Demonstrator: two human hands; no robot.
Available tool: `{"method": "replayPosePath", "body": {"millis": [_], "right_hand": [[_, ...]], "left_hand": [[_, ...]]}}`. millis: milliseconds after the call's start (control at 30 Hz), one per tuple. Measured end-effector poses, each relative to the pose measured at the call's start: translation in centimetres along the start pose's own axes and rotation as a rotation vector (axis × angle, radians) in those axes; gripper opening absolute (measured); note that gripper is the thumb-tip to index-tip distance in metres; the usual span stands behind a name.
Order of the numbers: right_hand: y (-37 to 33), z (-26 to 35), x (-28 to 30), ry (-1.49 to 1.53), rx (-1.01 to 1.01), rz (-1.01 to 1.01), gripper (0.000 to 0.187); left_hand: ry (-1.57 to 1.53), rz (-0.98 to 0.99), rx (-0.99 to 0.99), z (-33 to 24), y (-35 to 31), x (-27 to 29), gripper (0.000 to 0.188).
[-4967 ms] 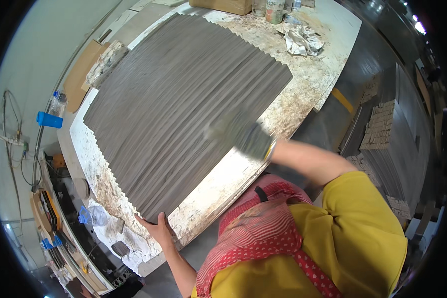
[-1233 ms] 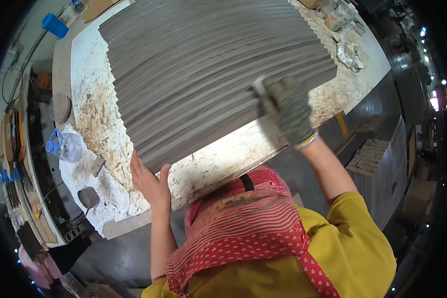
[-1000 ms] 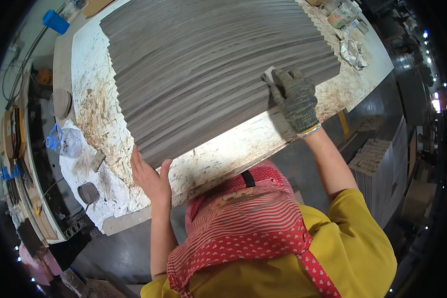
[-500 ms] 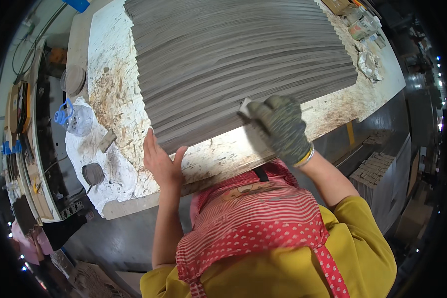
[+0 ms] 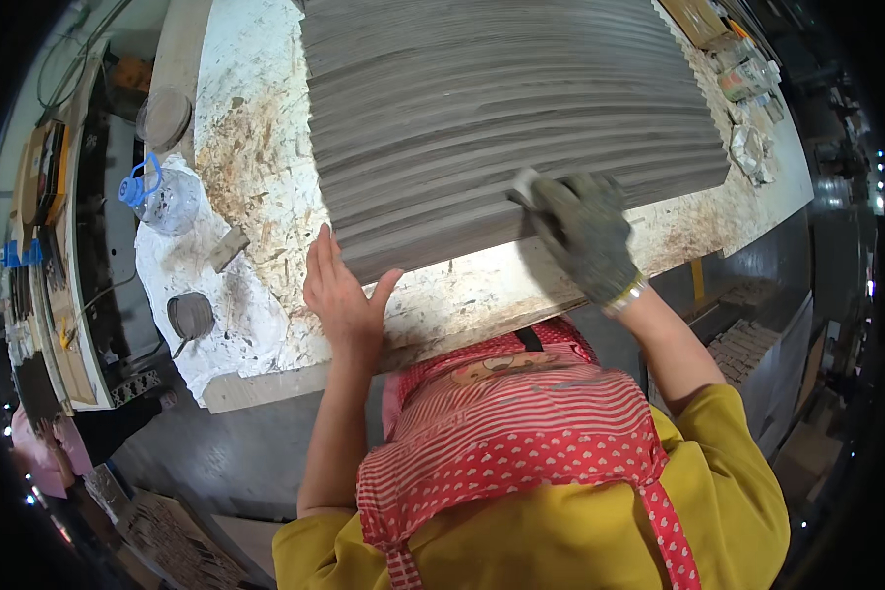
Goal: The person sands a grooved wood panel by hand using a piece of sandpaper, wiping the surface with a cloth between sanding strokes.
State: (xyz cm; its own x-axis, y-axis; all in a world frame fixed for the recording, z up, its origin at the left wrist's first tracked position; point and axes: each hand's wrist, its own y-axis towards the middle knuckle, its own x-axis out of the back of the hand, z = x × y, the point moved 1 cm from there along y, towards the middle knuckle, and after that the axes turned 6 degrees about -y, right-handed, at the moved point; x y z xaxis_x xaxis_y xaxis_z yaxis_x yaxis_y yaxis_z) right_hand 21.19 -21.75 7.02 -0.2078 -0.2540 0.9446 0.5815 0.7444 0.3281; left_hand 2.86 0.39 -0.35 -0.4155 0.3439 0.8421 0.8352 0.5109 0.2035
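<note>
A large grey-brown wood-grain panel or stack of sheets (image 5: 511,108) with wavy side edges lies on the table. My bare left hand (image 5: 347,300) rests against its near left corner, fingers stretched and thumb apart, holding nothing. In a dark mottled work glove, my right hand (image 5: 590,236) is closed around a small pale block (image 5: 526,181). That block is over the panel's surface, close to its near edge. The glove is slightly blurred and hides most of the block, so its kind cannot be made out.
On the stained white table (image 5: 256,177), a clear jug with a blue handle (image 5: 170,202), a small grey block (image 5: 229,248) and a dark round piece (image 5: 191,317) stand at left. A jar (image 5: 747,79) and crumpled plastic (image 5: 750,152) sit at right. Another person (image 5: 54,452) is at far left.
The whole scene has shifted rightward and slightly up in the picture. My right hand, still gripping the pale block, stays by the near edge; my left hand remains at the corner.
</note>
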Motion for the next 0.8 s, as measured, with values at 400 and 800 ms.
{"method": "replayPosePath", "body": {"millis": [400, 800], "right_hand": [[2.2, 3.4, -1.1, 0.132, 0.144, -0.046, 0.040], [4.6, 5.8, -2.0, 0.140, 0.203, 0.033, 0.041]], "left_hand": [[0.004, 0.024, 0.073, -0.3, 0.2, 0.4, 0.092], [-0.028, 0.014, 0.057, 0.1, 0.3, 0.2, 0.090]]}}
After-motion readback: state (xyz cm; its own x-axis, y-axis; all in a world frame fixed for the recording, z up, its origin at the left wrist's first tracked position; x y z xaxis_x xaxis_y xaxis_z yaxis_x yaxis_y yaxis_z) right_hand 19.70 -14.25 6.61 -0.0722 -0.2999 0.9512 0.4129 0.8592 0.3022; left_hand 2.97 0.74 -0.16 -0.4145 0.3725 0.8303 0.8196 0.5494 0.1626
